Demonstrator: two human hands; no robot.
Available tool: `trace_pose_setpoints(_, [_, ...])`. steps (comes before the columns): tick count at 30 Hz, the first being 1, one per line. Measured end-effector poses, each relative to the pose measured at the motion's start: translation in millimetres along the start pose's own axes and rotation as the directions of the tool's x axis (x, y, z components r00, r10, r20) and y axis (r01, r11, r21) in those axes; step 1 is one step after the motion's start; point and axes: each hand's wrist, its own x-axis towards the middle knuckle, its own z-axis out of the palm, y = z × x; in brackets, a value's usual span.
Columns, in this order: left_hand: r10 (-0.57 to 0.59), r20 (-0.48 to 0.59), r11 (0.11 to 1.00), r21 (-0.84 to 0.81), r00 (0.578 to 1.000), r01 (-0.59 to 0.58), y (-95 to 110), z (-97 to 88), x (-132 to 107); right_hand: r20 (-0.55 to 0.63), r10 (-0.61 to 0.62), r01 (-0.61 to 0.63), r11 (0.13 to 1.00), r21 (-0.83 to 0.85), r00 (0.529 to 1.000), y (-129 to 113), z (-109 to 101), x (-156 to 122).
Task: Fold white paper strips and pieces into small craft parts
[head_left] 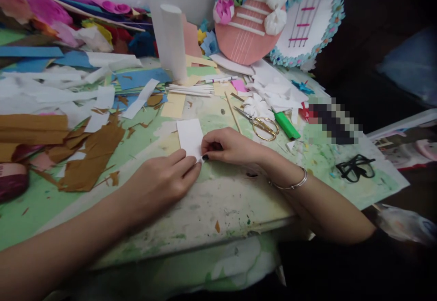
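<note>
A small white paper rectangle (190, 135) lies on the table in front of me. My left hand (167, 173) presses its lower edge with fingers bent and held together. At the lower right corner, my right hand (228, 146) pinches thumb against fingertips on the paper's edge. The tips of both hands almost meet there. Just beyond my right hand are a thin wooden stick (233, 112) and gold-handled scissors (265, 129). A green object (287, 124), perhaps a glue tube or a knife handle, rests beside the scissors.
Brown paper scraps (92, 160) and white strips (30, 96) cover the left side. A white paper roll (173, 41) stands at the back. Two decorated paper instruments, one pink (246, 41) and one white (312, 28), lean behind. Black glasses (357, 168) lie at the right edge.
</note>
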Motion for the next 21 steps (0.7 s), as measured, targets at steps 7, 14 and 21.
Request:
trace_pose_setpoints(7, [-0.02,-0.032,1.0,-0.012,0.999,0.02,2.2,-1.8,-1.6,0.01,0.011,-0.012,1.0,0.024,1.0,-4.2,-2.5,-1.5])
trace_pose_setpoints(14, [-0.043,0.005,0.996,-0.076,0.999,0.043,1.4,-9.0,2.2,-0.009,0.012,-0.012,1.0,-0.002,1.0,-1.7,0.1,0.0])
trace_pose_setpoints(21, [-0.074,0.01,0.997,-0.033,0.997,0.075,8.8,-9.2,1.2,-0.02,0.007,-0.008,0.998,-0.055,1.0,-1.3,1.7,0.8])
